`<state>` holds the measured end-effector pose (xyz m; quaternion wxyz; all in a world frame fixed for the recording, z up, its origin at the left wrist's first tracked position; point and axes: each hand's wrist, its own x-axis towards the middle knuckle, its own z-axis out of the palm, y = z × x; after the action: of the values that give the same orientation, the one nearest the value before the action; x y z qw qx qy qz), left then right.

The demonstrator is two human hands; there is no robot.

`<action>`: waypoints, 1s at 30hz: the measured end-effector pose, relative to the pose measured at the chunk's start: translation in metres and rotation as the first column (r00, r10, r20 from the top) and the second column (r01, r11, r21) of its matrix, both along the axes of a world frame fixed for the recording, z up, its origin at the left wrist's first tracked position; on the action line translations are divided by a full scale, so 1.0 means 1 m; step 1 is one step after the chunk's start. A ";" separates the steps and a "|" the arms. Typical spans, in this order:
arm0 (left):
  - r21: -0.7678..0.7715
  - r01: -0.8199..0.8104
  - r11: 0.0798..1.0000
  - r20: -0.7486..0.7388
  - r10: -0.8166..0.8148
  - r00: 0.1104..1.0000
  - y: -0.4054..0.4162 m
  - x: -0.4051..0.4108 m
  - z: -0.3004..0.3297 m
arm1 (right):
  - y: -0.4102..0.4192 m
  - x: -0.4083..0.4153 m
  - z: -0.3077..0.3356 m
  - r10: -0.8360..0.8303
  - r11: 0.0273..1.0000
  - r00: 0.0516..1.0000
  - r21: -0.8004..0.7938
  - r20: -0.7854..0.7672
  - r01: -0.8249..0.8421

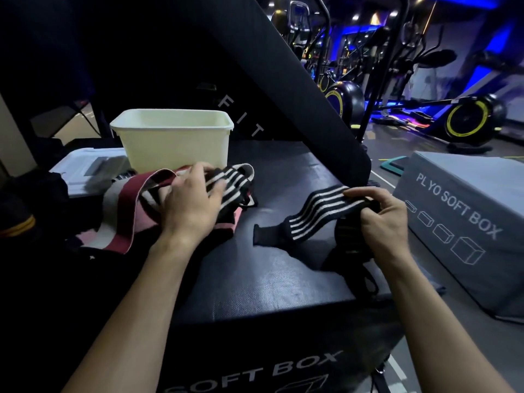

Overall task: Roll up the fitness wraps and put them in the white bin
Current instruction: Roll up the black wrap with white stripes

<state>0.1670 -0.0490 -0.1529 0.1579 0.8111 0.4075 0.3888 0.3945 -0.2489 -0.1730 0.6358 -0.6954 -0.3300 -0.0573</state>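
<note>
A black wrap with white stripes (309, 219) hangs from my right hand (380, 214), which pinches its upper end above the black plyo box (283, 282); its free end trails down to the box top. My left hand (192, 199) rests on a pile of wraps, fingers curled over a second black-and-white striped wrap (235, 182). A maroon and white wrap (127, 211) lies under and left of that hand. The white bin (175, 137) stands upright behind the pile; no wrap shows in the part of its inside that I can see.
A grey plyo soft box (465, 219) sits to the right on the floor. A large black pad (283, 80) leans diagonally behind the bin. A white lid or tray (85, 168) lies to the left. Exercise bikes (467, 117) fill the far right.
</note>
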 end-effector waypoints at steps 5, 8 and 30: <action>0.426 0.100 0.899 -0.026 -0.099 0.995 -0.029 0.005 0.006 | 0.002 -0.013 0.013 0.221 0.969 0.970 0.137 -0.097 -0.207; 0.117 0.481 0.869 0.082 -0.491 0.867 -0.055 0.018 0.007 | 0.003 -0.026 0.025 0.334 0.930 0.941 0.177 -0.046 -0.322; -0.198 0.905 0.376 0.929 -0.223 0.295 -0.062 0.015 0.018 | 0.000 0.014 0.003 0.099 0.808 0.994 -0.588 0.055 -0.048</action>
<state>0.1823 -0.1111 -0.1345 0.7614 0.5025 0.0444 0.4072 0.4087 -0.2492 -0.1703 0.3785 -0.8409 -0.3845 0.0429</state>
